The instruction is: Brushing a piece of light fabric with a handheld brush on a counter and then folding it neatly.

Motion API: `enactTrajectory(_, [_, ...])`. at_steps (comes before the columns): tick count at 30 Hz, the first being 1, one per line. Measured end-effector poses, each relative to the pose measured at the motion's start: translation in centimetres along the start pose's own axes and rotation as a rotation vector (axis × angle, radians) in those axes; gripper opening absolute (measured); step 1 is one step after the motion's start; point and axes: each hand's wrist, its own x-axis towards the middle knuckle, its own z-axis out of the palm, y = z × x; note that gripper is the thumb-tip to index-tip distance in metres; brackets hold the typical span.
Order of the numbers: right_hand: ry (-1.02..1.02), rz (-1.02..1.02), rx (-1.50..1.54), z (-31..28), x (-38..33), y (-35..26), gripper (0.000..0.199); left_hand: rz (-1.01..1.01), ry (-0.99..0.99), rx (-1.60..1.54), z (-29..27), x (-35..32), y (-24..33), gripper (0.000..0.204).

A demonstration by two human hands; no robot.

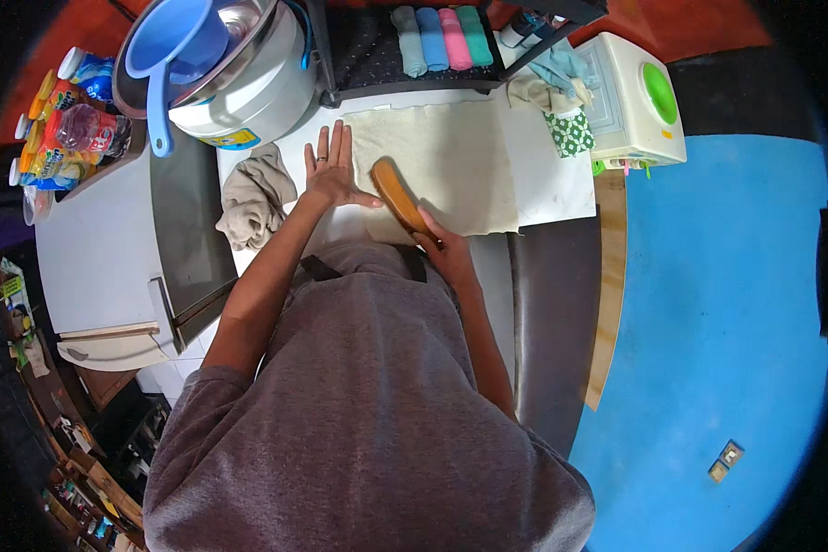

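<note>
Head view: our left hand (pixel 333 177) spreads open at the left edge of a cloth (pixel 469 166); our right hand (pixel 448 248) grips a brush (pixel 396 193).

I am seeing an orange-brown oblong brush (pixel 395 193), a plain cream rectangular cloth (pixel 460 166), a crumpled grey-beige cloth (pixel 255 198), rolled towels (pixel 455 40) running grey-green, blue, pink, teal, a green cloth (pixel 569 133) carrying white figures, a blue plastic dipper (pixel 168 48)
</note>
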Motion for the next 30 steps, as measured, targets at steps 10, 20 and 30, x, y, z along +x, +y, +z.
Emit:
enactTrajectory(10, [0.809, 0.541, -0.001, -6.5, -1.0, 4.9, 0.052, -0.004, 0.007, 0.011, 0.1, 0.0, 0.0, 0.167])
enactTrajectory(20, [0.170, 0.166, 0.081, -2.6, -1.6, 2.3, 0.045, 0.035, -0.003, 0.005, 0.2, 0.4, -0.3, 0.169])
enactTrajectory(30, [0.735, 0.421, -0.147, -6.3, -3.9, 1.3, 0.049, 0.108, 0.073, -0.010, 0.6, -0.3, -0.5, 0.158])
